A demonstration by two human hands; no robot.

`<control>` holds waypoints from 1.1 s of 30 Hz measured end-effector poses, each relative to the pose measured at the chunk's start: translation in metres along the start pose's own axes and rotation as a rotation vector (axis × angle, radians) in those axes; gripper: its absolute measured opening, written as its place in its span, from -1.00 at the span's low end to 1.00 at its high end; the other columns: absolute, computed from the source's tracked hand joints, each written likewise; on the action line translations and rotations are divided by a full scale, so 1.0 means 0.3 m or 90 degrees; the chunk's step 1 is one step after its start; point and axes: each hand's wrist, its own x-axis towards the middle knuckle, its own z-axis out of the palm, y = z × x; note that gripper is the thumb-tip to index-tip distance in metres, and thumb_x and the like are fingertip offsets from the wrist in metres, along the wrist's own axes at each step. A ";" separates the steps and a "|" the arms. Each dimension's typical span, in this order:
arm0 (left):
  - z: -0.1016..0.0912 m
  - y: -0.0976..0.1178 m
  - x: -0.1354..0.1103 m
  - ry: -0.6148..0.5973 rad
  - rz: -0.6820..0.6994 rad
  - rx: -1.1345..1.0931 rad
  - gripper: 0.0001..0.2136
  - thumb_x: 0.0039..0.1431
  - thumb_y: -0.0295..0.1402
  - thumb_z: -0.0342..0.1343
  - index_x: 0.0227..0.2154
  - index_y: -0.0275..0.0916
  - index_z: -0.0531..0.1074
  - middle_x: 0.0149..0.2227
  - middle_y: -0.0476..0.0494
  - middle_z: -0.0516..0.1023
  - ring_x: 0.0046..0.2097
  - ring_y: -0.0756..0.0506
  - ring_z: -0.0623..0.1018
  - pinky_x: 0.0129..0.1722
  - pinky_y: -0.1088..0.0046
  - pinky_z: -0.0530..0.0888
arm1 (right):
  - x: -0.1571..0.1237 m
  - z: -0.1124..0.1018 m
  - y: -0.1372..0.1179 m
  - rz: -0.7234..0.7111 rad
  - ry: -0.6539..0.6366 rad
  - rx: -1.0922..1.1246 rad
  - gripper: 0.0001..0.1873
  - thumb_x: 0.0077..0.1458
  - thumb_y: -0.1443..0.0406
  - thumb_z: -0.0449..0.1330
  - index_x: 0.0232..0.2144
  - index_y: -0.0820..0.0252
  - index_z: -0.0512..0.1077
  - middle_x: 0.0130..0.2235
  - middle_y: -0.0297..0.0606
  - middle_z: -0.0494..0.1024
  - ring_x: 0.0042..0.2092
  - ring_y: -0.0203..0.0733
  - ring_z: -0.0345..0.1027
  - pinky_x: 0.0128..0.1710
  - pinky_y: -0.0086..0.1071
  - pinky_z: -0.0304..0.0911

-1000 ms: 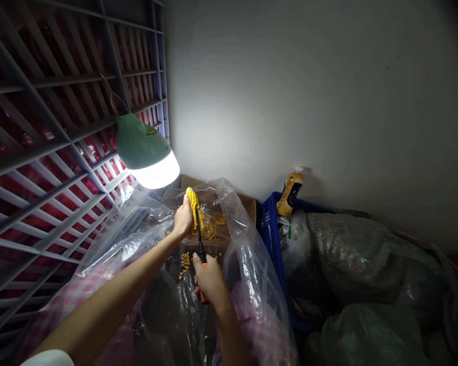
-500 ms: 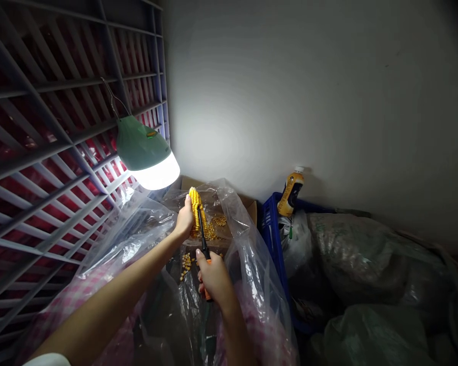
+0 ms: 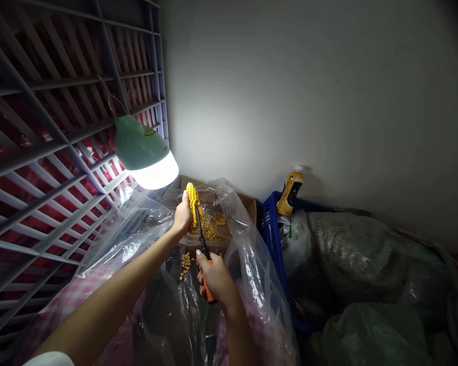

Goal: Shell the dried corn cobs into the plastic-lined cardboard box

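Note:
My left hand [image 3: 181, 215] is closed around a yellow corn cob [image 3: 193, 206], held upright and tilted slightly. In my right hand [image 3: 214, 274] is a screwdriver [image 3: 203, 239] with a dark shaft and an orange and black handle. Its tip meets the right side of the cob among the kernels. Loose corn kernels [image 3: 210, 231] lie below the cob on clear plastic sheeting [image 3: 248, 254], and a smaller group of kernels [image 3: 185, 264] rests nearer to me. My left fingertips are partly hidden behind the cob.
A lit green lamp [image 3: 145, 152] hangs by a wire from a slatted plastic crate wall [image 3: 66, 137] at left. A cardboard box edge [image 3: 252, 207] shows behind the plastic. To the right are a blue basket [image 3: 275, 254], a yellow-labelled bottle [image 3: 290, 192] and bulky sacks [image 3: 370, 254].
The cob and my left hand have shifted slightly left and up. The screwdriver leans a little more to the left, its tip still at the cob.

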 end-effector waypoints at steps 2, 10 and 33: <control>0.004 -0.002 -0.006 -0.003 0.005 -0.009 -0.35 0.02 0.15 -0.25 -0.28 -0.35 0.47 -0.37 -0.26 0.55 -0.26 -0.18 0.53 -0.23 0.35 0.43 | 0.006 -0.001 -0.006 0.006 -0.010 0.036 -0.68 0.07 0.03 -0.08 -0.43 0.16 0.16 -0.68 -0.52 0.18 -0.79 -0.43 0.03 -0.83 -0.55 0.01; -0.005 0.009 -0.006 0.013 0.040 0.061 -0.33 -0.02 0.19 -0.27 -0.35 -0.35 0.46 -0.34 -0.29 0.54 -0.27 -0.22 0.52 -0.28 0.32 0.41 | 0.006 0.004 0.001 -0.004 0.040 -0.021 -0.64 0.07 0.00 -0.08 -0.44 0.18 0.20 -0.68 -0.49 0.20 -0.79 -0.39 0.07 -0.84 -0.53 -0.01; 0.001 0.002 -0.044 0.022 0.179 0.363 -0.50 0.11 0.05 -0.37 -0.48 -0.19 0.34 -0.38 -0.19 0.51 -0.29 -0.20 0.49 -0.32 0.34 0.34 | 0.020 0.033 0.008 0.079 -0.068 0.214 -0.66 0.09 0.01 -0.10 -0.51 0.12 0.12 -0.73 -0.53 0.11 -0.76 -0.43 -0.06 -0.75 -0.53 -0.07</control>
